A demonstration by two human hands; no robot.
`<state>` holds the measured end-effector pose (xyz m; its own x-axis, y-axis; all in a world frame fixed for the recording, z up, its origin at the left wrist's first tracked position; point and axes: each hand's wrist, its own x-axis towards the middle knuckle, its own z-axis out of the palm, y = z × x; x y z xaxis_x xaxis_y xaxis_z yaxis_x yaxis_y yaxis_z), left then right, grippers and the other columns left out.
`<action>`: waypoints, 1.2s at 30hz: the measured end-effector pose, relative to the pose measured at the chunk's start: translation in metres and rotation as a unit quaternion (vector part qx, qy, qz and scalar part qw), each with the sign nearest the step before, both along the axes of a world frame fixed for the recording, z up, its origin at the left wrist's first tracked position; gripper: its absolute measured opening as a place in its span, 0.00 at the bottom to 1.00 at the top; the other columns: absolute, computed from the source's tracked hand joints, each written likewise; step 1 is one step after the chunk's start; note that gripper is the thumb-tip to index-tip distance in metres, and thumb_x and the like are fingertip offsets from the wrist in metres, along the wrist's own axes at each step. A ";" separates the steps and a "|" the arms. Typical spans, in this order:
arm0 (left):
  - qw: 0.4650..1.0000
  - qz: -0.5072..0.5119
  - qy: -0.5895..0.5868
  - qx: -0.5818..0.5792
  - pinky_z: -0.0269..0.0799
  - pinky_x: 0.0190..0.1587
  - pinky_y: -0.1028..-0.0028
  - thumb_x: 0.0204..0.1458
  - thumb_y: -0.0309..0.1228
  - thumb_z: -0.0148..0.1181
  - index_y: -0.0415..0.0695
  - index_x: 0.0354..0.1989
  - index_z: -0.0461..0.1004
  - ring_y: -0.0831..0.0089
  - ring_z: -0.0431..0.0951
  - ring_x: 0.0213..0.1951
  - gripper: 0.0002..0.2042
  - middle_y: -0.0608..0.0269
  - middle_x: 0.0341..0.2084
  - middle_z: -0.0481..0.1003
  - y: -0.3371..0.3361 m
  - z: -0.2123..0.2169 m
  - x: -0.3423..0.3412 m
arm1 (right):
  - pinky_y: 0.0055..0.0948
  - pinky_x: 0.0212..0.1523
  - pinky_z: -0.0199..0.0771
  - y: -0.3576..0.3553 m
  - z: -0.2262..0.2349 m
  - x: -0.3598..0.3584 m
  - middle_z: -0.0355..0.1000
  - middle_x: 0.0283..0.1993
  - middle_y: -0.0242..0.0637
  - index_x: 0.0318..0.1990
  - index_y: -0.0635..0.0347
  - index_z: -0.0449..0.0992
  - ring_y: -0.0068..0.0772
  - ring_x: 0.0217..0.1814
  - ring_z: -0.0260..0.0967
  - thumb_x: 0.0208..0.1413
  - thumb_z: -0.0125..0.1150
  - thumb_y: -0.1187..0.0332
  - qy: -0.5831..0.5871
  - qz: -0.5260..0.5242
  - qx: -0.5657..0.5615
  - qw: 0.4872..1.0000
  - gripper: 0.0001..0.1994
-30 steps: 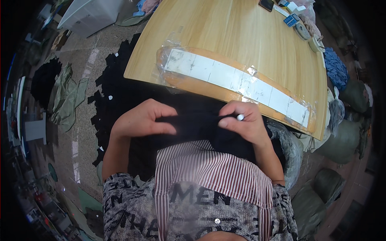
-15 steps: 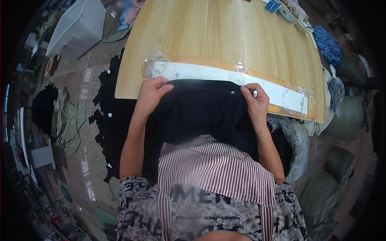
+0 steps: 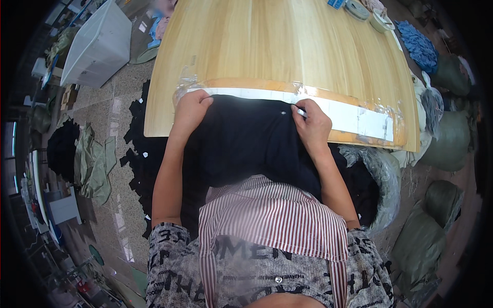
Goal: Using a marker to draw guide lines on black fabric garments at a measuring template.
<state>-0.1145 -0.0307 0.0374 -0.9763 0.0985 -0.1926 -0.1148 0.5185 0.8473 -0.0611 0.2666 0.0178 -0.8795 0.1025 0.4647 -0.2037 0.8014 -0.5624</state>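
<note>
Left hand (image 3: pixel 191 109) flat-ish on the dark cloth (image 3: pixel 246 138), fingers curled over its top left corner right at the table edge, pressing rather than gripping hard. Right hand (image 3: pixel 311 124) down on the cloth's top right corner, fingers closed around a small white pen-like thing (image 3: pixel 301 113) poking out toward the tape; can't tell exactly what it is. Cloth itself spread from the near edge of the table down over the lap, dark navy or black, soft and matte, with one tiny pale dot near the top.

Under the top edge of the cloth, a long white strip (image 3: pixel 354 115) taped along the table under crinkly clear plastic. Table (image 3: pixel 287 46) pale wood, smooth, straight grain, edges looking bowed in this view. Striped red-and-white apron (image 3: pixel 267 215) below.

Speckled stone floor (image 3: pixel 110 154) on the left, littered with black fabric scraps (image 3: pixel 137 149). White plastic bin (image 3: pixel 97 46) upper left, greenish sacks (image 3: pixel 441 138) piled on the right, blue cloth pile (image 3: pixel 418 43) near the far corner.
</note>
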 end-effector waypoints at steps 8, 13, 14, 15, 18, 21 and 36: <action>0.905 0.006 0.401 -0.141 0.71 0.46 0.63 0.47 0.21 0.60 0.40 0.35 0.74 0.57 0.75 0.43 0.06 0.57 0.39 0.76 0.068 0.001 0.047 | 0.37 0.24 0.69 -0.005 -0.001 -0.005 0.70 0.27 0.34 0.28 0.54 0.71 0.41 0.26 0.71 0.44 0.64 0.69 0.002 0.009 0.018 1.000 0.06; 0.906 -0.195 0.337 -0.166 0.58 0.62 0.56 0.49 0.28 0.61 0.41 0.48 0.72 0.56 0.64 0.61 0.16 0.56 0.56 0.68 0.125 -0.010 0.066 | 0.34 0.25 0.70 -0.005 0.001 -0.009 0.72 0.28 0.34 0.28 0.55 0.72 0.40 0.26 0.72 0.46 0.64 0.68 -0.024 0.000 0.034 0.999 0.06; 0.906 -0.198 0.336 -0.164 0.58 0.62 0.56 0.49 0.28 0.61 0.41 0.48 0.72 0.56 0.64 0.61 0.16 0.56 0.56 0.68 0.126 -0.012 0.066 | 0.34 0.25 0.70 -0.004 0.001 -0.009 0.72 0.28 0.34 0.28 0.55 0.72 0.40 0.26 0.72 0.45 0.64 0.68 -0.025 -0.002 0.029 0.999 0.05; 0.909 -0.197 0.331 -0.160 0.57 0.62 0.54 0.50 0.29 0.60 0.42 0.49 0.72 0.55 0.63 0.61 0.16 0.55 0.56 0.68 0.127 -0.014 0.065 | 0.34 0.25 0.70 -0.002 0.001 -0.008 0.72 0.28 0.34 0.28 0.55 0.72 0.40 0.26 0.72 0.45 0.64 0.68 -0.026 -0.004 0.029 0.999 0.05; 0.911 -0.199 0.326 -0.159 0.56 0.63 0.52 0.50 0.29 0.60 0.42 0.50 0.72 0.54 0.63 0.62 0.17 0.55 0.57 0.68 0.128 -0.016 0.065 | 0.35 0.26 0.70 0.000 0.004 -0.008 0.72 0.28 0.35 0.29 0.56 0.73 0.41 0.27 0.72 0.46 0.64 0.68 -0.039 0.003 0.026 0.999 0.06; 0.912 -0.201 0.318 -0.164 0.56 0.63 0.53 0.49 0.28 0.60 0.42 0.51 0.72 0.55 0.62 0.62 0.18 0.55 0.57 0.67 0.128 -0.014 0.065 | 0.37 0.25 0.71 -0.002 0.012 -0.011 0.68 0.27 0.38 0.30 0.58 0.74 0.45 0.26 0.71 0.46 0.63 0.69 -0.024 0.014 0.011 1.000 0.06; 0.912 -0.162 0.325 -0.190 0.50 0.62 0.43 0.47 0.30 0.60 0.47 0.52 0.72 0.48 0.59 0.62 0.20 0.64 0.56 0.67 0.131 -0.021 0.069 | 0.31 0.30 0.71 -0.021 0.006 -0.023 0.76 0.25 0.42 0.36 0.60 0.77 0.35 0.25 0.73 0.55 0.58 0.60 -0.168 0.130 -0.221 0.952 0.12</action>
<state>-0.0457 0.1005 0.0164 -0.8279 0.4482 0.3372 0.5591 0.7065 0.4338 -0.0844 0.2455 0.0238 -0.9932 -0.0190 0.1145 -0.1119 0.4186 -0.9013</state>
